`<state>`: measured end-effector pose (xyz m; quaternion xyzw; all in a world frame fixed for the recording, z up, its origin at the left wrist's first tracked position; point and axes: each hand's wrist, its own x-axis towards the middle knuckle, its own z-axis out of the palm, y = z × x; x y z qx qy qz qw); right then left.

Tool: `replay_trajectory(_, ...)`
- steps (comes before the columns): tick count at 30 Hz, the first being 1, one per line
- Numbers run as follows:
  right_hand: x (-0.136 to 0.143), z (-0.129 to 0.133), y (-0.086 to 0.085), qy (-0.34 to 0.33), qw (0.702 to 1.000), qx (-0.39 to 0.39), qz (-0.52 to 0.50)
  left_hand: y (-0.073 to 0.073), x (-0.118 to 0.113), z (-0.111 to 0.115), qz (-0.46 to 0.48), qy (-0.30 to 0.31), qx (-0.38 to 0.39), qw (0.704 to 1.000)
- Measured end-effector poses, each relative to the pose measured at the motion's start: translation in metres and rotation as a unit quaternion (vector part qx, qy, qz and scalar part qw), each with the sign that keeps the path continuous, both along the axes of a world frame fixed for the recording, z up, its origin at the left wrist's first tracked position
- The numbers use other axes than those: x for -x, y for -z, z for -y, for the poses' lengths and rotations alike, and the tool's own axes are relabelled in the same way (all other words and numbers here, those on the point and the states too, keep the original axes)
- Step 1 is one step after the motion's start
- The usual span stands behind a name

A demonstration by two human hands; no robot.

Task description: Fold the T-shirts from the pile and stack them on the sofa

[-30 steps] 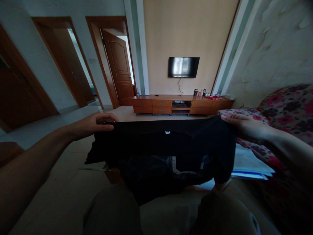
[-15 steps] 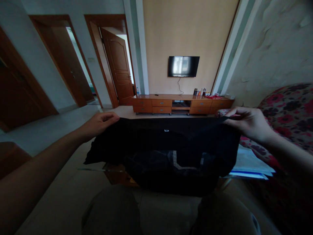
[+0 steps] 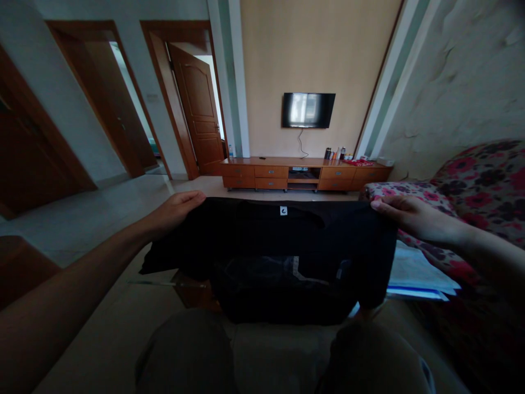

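A black T-shirt (image 3: 270,235) is stretched out in front of me, its neckline at the top with a small white label. Pinched at its upper left shoulder is my left hand (image 3: 184,207), fingers closed on the cloth. My right hand (image 3: 396,212) grips the other shoulder the same way. Lower on the shirt there is a dark printed panel with a pale angular line. The bottom of the shirt hangs over the near edge of a glass table and hides most of it.
Folded light-blue cloth or papers (image 3: 422,271) lie on the glass table (image 3: 164,283) at the right. Beside it stands a flowered sofa (image 3: 476,202). Across the room are a long wooden cabinet (image 3: 270,175) and a wall television (image 3: 308,110). My knees are below the shirt.
The shirt's top edge has been pulled straighter, and its neckline and white label show more plainly. My right hand has shifted slightly left and down; my left hand has moved a little right.
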<state>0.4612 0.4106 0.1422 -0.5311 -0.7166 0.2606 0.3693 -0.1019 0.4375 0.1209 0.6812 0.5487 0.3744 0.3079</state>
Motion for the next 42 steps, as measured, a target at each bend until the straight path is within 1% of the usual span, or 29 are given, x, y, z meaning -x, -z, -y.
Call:
replay_trajectory(2,-0.001,-0.002,0.001,-0.059,0.997,0.05,0.018,-0.002,0.001,0.001,-0.029,0.064,-0.005,0.998)
replay_trajectory(3,-0.001,-0.003,0.0,-0.075,0.996,0.05,0.025,-0.003,0.002,0.0,-0.051,0.092,-0.011,0.994)
replay_trajectory(4,-0.001,-0.003,-0.001,-0.079,0.996,0.034,0.033,-0.003,0.003,-0.001,-0.071,0.11,-0.018,0.991)
replay_trajectory(5,-0.001,-0.003,-0.001,-0.081,0.995,0.017,0.046,-0.001,0.004,-0.002,-0.085,0.115,-0.023,0.989)
replay_trajectory(6,-0.001,-0.002,-0.002,-0.083,0.995,0.0,0.061,0.0,0.004,-0.003,-0.089,0.11,-0.029,0.99)
replay_trajectory(9,0.001,0.002,-0.002,-0.078,0.992,-0.06,0.084,0.005,0.002,-0.005,-0.071,0.065,-0.045,0.994)
replay_trajectory(13,0.008,0.004,-0.001,-0.041,0.991,-0.102,0.078,0.003,-0.005,-0.003,-0.067,0.021,-0.081,0.994)
replay_trajectory(16,0.011,0.003,-0.001,-0.037,0.985,-0.133,0.101,0.001,-0.008,-0.001,-0.086,0.025,-0.105,0.99)
replay_trajectory(18,0.01,0.0,0.0,-0.044,0.981,-0.14,0.125,0.002,-0.01,0.0,-0.099,0.036,-0.1,0.989)
replay_trajectory(20,0.008,-0.003,0.003,-0.046,0.981,-0.124,0.143,0.003,-0.013,0.001,-0.106,0.041,-0.084,0.99)
replay_trajectory(22,0.008,-0.005,0.006,-0.041,0.986,-0.088,0.138,0.004,-0.017,0.001,-0.106,0.055,-0.072,0.99)
replay_trajectory(25,0.015,-0.004,0.01,-0.062,0.993,-0.042,0.096,0.002,-0.021,0.002,-0.105,0.112,-0.078,0.985)
replay_trajectory(27,0.023,-0.001,0.008,-0.085,0.992,-0.036,0.083,0.001,-0.023,0.003,-0.11,0.144,-0.079,0.98)
replay_trajectory(28,0.027,0.002,0.006,-0.092,0.991,-0.04,0.087,0.0,-0.023,0.003,-0.112,0.149,-0.076,0.979)
replay_trajectory(30,0.034,0.007,0.001,-0.102,0.988,-0.053,0.107,0.001,-0.025,0.004,-0.106,0.135,-0.067,0.983)
replay_trajectory(33,0.04,0.015,-0.006,-0.109,0.985,-0.051,0.124,0.002,-0.028,0.007,-0.065,0.092,-0.049,0.992)
replay_trajectory(35,0.043,0.018,-0.006,-0.097,0.989,-0.023,0.105,0.001,-0.031,0.009,-0.028,0.075,-0.034,0.996)
replay_trajectory(37,0.044,0.018,-0.005,-0.081,0.994,0.026,0.065,0.0,-0.035,0.011,0.002,0.066,-0.023,0.998)
replay_trajectory(40,0.046,0.015,-0.002,-0.072,0.993,0.091,0.019,-0.002,-0.039,0.013,0.013,0.06,-0.014,0.998)
replay_trajectory(42,0.047,0.012,-0.001,-0.08,0.993,0.082,0.015,-0.003,-0.041,0.013,0.0,0.062,-0.018,0.998)
